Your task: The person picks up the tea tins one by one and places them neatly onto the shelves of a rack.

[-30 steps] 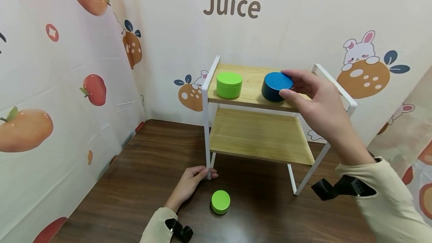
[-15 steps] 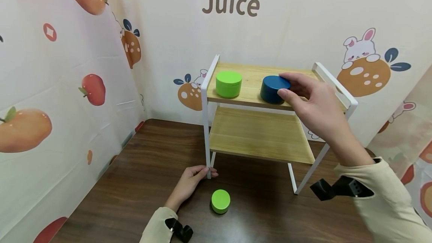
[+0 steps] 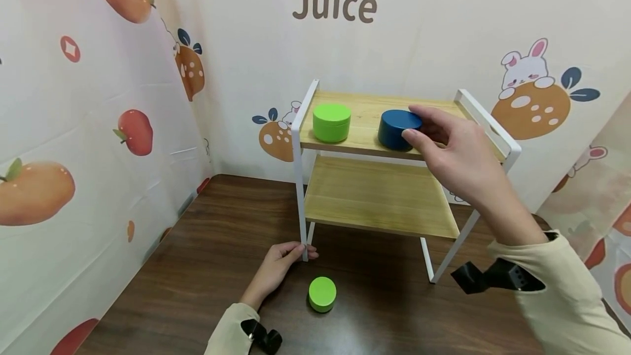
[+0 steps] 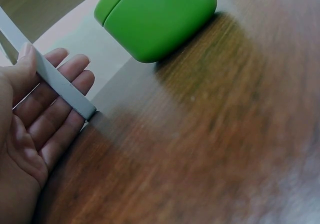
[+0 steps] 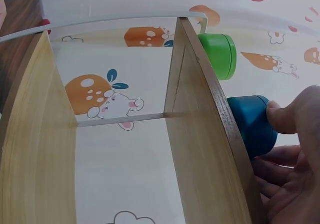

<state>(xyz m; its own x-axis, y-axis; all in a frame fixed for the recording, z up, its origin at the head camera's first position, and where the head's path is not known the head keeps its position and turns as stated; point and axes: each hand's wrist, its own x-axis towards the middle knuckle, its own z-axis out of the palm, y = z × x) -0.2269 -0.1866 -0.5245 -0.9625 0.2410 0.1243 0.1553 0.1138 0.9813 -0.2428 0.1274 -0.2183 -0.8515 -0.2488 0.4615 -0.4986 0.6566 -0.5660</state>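
My right hand (image 3: 460,158) holds a blue round lidded tin (image 3: 398,130) by its right side, thumb in front and fingers behind. The tin sits upright on the top board of a two-tier shelf rack (image 3: 382,196). To its left, apart from it, stands a green round tin (image 3: 332,124). Low on the left, my left hand (image 3: 277,267) pinches the rack's white front leg (image 4: 60,83) near its foot, between thumb and fingers. A second green tin (image 3: 322,293) lies on the table in front of the rack, close to my left hand.
The rack's lower wooden board (image 3: 379,196) bears nothing visible. White side rails (image 3: 485,122) rise at both ends of the top board. Dark wooden table (image 3: 197,267) surrounds the legs. A printed curtain (image 3: 246,70) hangs close behind and on the left.
The blue tin has come down slightly and levelled out on the top board, with my right hand still holding it. My left hand keeps its place on the leg.
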